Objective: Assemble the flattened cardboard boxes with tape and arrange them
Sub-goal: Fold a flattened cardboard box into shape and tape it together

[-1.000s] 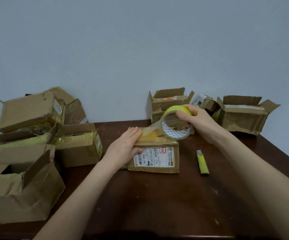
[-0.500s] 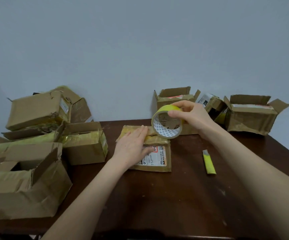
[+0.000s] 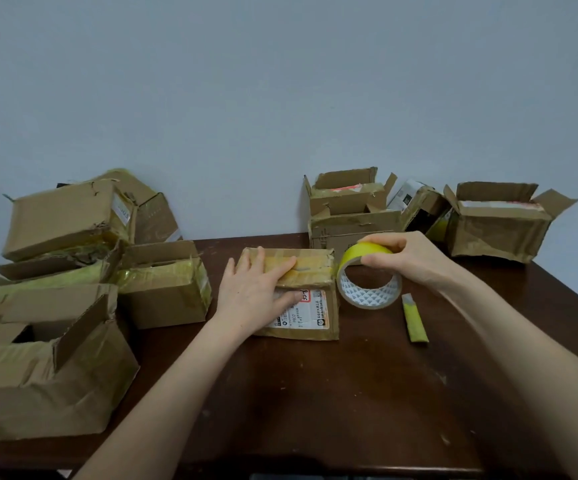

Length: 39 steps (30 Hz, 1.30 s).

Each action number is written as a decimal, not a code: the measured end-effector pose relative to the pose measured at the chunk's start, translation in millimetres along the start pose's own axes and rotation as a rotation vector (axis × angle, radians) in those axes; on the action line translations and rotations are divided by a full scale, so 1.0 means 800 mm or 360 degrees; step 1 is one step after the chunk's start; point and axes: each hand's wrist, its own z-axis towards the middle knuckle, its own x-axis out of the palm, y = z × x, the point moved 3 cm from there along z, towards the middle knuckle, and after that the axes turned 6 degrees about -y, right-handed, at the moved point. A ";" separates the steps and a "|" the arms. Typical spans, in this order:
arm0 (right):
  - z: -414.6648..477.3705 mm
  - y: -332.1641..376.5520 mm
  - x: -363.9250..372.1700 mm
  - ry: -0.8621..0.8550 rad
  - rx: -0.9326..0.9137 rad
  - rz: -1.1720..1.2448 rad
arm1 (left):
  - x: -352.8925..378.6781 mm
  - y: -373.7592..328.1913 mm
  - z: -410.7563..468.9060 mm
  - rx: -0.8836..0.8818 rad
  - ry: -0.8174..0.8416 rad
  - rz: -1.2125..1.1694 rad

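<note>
Pinched between thumb and fingers across its yellow outer face, the tape roll [image 3: 369, 279] hangs in the right hand [image 3: 410, 259] just off the right edge of the small cardboard box [image 3: 298, 296], its lower rim at or near the tabletop. The left hand [image 3: 258, 292] lies flat and open on that box, fingers spread over the taped top seam and the shipping label [image 3: 303, 311], pressing rather than gripping. The box sits mid-table and looks light, thin-walled and creased, so it would likely buckle under a hard squeeze; holding it by a flat palm on top or by its side walls seems safest. The roll looks stiff and light, easy to hold by its rim. A yellow utility knife [image 3: 415, 318] lies just right of the roll on the dark wooden table [image 3: 315, 410]. Assembled boxes [image 3: 495, 223] stand at the back right, and a looser pile of boxes [image 3: 73, 271] at the left.
</note>
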 end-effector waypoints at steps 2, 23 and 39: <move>-0.004 -0.012 0.006 -0.0023 0.0029 0.0078 | 0.002 0.000 0.001 -0.0073 0.0016 -0.0025; -0.032 -0.054 0.018 -0.0229 0.0044 0.0510 | 0.008 -0.077 0.008 0.0218 -0.0402 -0.0171; -0.034 -0.058 -0.001 -0.0050 0.0019 -0.0405 | 0.012 -0.063 0.015 0.0286 -0.0410 -0.0210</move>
